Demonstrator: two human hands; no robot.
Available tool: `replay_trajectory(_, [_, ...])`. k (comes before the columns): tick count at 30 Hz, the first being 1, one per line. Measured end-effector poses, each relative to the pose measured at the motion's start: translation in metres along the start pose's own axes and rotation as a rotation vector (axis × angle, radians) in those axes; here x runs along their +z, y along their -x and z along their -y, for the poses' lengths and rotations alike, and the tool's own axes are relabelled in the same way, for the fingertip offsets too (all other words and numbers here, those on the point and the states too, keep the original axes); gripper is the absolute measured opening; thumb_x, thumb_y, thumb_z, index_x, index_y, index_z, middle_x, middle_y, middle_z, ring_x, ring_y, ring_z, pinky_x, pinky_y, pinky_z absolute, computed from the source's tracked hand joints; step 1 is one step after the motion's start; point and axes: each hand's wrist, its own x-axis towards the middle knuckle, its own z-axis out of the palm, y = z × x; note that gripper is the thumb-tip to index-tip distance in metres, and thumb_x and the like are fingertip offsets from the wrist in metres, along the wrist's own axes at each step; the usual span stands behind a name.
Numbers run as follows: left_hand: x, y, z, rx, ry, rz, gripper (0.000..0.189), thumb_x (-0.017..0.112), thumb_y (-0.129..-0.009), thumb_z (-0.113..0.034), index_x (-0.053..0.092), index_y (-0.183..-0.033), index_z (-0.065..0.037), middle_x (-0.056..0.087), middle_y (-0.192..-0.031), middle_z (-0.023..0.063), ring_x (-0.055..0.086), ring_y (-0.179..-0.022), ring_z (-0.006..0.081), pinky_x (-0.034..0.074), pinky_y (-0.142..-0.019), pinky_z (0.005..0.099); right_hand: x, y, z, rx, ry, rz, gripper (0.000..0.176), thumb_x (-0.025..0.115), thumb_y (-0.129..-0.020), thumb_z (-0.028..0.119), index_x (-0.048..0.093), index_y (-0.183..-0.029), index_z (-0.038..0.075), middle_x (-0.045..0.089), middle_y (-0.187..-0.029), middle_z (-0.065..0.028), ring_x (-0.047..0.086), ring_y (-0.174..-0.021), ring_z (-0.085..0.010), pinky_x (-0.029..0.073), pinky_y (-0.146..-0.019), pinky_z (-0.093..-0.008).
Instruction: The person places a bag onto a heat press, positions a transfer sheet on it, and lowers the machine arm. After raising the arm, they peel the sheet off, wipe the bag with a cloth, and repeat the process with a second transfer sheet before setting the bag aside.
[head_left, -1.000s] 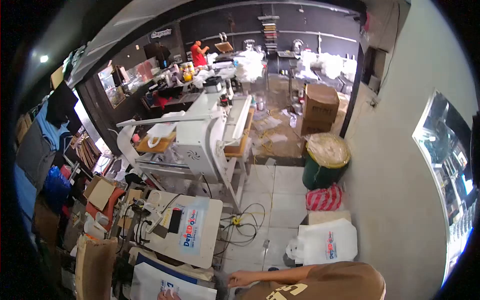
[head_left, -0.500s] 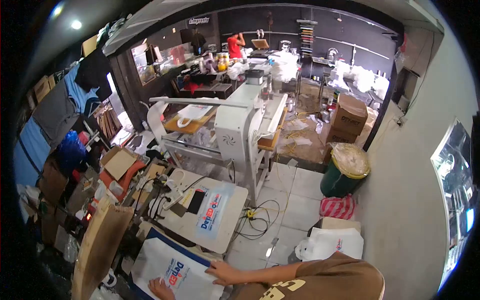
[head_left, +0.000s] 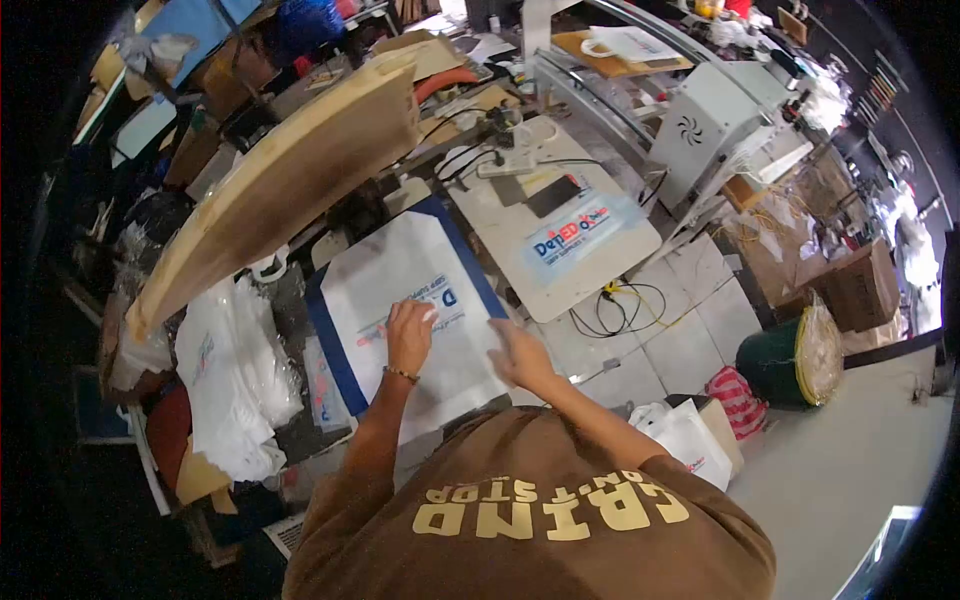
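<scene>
A white bag (head_left: 385,265) with a blue and red DepED print lies flat over a blue pad (head_left: 462,255). My left hand (head_left: 408,335) rests on the print with its fingers curled. A small whitish bit shows at the fingertips, too small to name. At the bag's right edge is my right hand (head_left: 522,358), its fingers smeared by motion. To the left is a pile of white bags (head_left: 225,375). A printed transfer sheet (head_left: 585,235) lies on the pale board beyond the blue pad.
A thick wooden panel (head_left: 290,180) leans above the left side. A phone (head_left: 553,197) and a power strip (head_left: 508,165) sit on the pale board (head_left: 620,270). Cables (head_left: 625,312) trail on the tiled floor. A white bag (head_left: 690,440) and a green bin (head_left: 775,362) stand to the right.
The view has tilted down and turned left toward the bag. My left hand has curled over the print. My right hand remains by the bag's right edge, now blurred.
</scene>
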Motion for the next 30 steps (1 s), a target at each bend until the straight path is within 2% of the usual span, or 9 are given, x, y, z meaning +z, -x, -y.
replay_trajectory(4, [-0.014,0.030,0.045,-0.082,-0.117,-0.056,0.009,0.072,-0.077,-0.006,0.070,-0.086,-0.006,0.065,-0.090,0.0098,0.057,-0.088,0.0314,0.045,-0.082,0.0436,-0.007,-0.003,0.001,0.061,-0.083,0.070,0.048,0.069,-0.086,0.012,0.055,-0.132,0.007,0.067,-0.109,-0.0228,0.065,-0.098,-0.0421,0.051,-0.083,-0.0493])
replay_trajectory(7, [0.015,-0.011,0.012,-0.105,-0.063,-0.103,0.007,0.070,-0.081,-0.009,0.069,-0.086,-0.004,0.065,-0.092,0.0126,0.058,-0.091,0.0360,0.044,-0.085,0.0466,0.008,0.000,-0.014,-0.053,-0.110,-0.054,0.048,0.069,-0.086,0.012,0.056,-0.131,0.007,0.067,-0.109,-0.0219,0.064,-0.099,-0.0417,0.050,-0.084,-0.0486])
replay_trajectory(9, [0.039,-0.033,-0.031,-0.018,-0.050,-0.101,0.006,0.070,-0.081,-0.007,0.069,-0.086,-0.004,0.066,-0.092,0.0120,0.058,-0.091,0.0358,0.044,-0.085,0.0467,0.011,0.002,-0.013,0.010,-0.105,-0.007,0.048,0.069,-0.086,0.012,0.057,-0.132,0.007,0.066,-0.109,-0.0210,0.064,-0.100,-0.0416,0.050,-0.086,-0.0482])
replay_trajectory(12, [0.028,-0.010,-0.045,0.005,0.066,-0.059,0.009,0.067,-0.080,-0.008,0.072,-0.088,-0.007,0.066,-0.091,0.0083,0.060,-0.091,0.0310,0.045,-0.081,0.0447,0.007,-0.001,-0.017,-0.034,-0.065,-0.013,0.048,0.068,-0.087,0.012,0.058,-0.133,0.008,0.066,-0.111,-0.0208,0.063,-0.101,-0.0415,0.050,-0.088,-0.0483])
replay_trajectory(17, [0.029,-0.042,-0.009,-0.004,-0.037,-0.073,0.008,0.066,-0.081,-0.006,0.070,-0.087,-0.004,0.066,-0.087,0.0120,0.060,-0.088,0.0334,0.045,-0.080,0.0446,0.015,0.006,-0.020,-0.067,-0.044,-0.062,0.046,0.066,-0.091,0.017,0.056,-0.136,0.011,0.066,-0.113,-0.0188,0.064,-0.098,-0.0399,0.051,-0.083,-0.0459])
replay_trajectory(19, [0.037,-0.045,-0.016,-0.022,0.062,0.041,0.006,0.068,-0.082,-0.006,0.069,-0.087,-0.003,0.065,-0.090,0.0145,0.059,-0.089,0.0365,0.045,-0.083,0.0461,0.015,0.011,-0.017,-0.055,-0.030,-0.057,0.046,0.066,-0.090,0.015,0.057,-0.135,0.011,0.065,-0.111,-0.0194,0.064,-0.098,-0.0409,0.052,-0.081,-0.0477])
replay_trajectory(23, [0.039,-0.047,-0.012,0.011,0.109,0.003,0.007,0.069,-0.084,-0.009,0.069,-0.087,-0.004,0.065,-0.090,0.0146,0.059,-0.088,0.0368,0.046,-0.083,0.0463,0.014,0.008,-0.017,-0.069,-0.028,-0.097,0.044,0.064,-0.090,0.013,0.057,-0.133,0.012,0.065,-0.107,-0.0198,0.064,-0.095,-0.0415,0.053,-0.079,-0.0502])
replay_trajectory(25, [0.049,-0.065,-0.006,-0.119,0.062,-0.141,0.008,0.070,-0.084,-0.011,0.069,-0.087,-0.003,0.065,-0.090,0.0153,0.060,-0.089,0.0366,0.046,-0.082,0.0462,0.014,0.010,-0.014,-0.063,-0.035,-0.092,0.043,0.064,-0.090,0.014,0.057,-0.133,0.012,0.065,-0.105,-0.0192,0.064,-0.095,-0.0412,0.053,-0.079,-0.0501])
replay_trajectory(30, [0.056,-0.054,-0.014,-0.058,0.067,-0.128,0.010,0.072,-0.085,-0.012,0.069,-0.089,-0.003,0.065,-0.090,0.0151,0.060,-0.089,0.0373,0.047,-0.082,0.0459,0.015,0.010,-0.015,-0.062,-0.030,-0.070,0.042,0.064,-0.090,0.014,0.057,-0.132,0.012,0.064,-0.102,-0.0177,0.065,-0.094,-0.0406,0.053,-0.077,-0.0497])
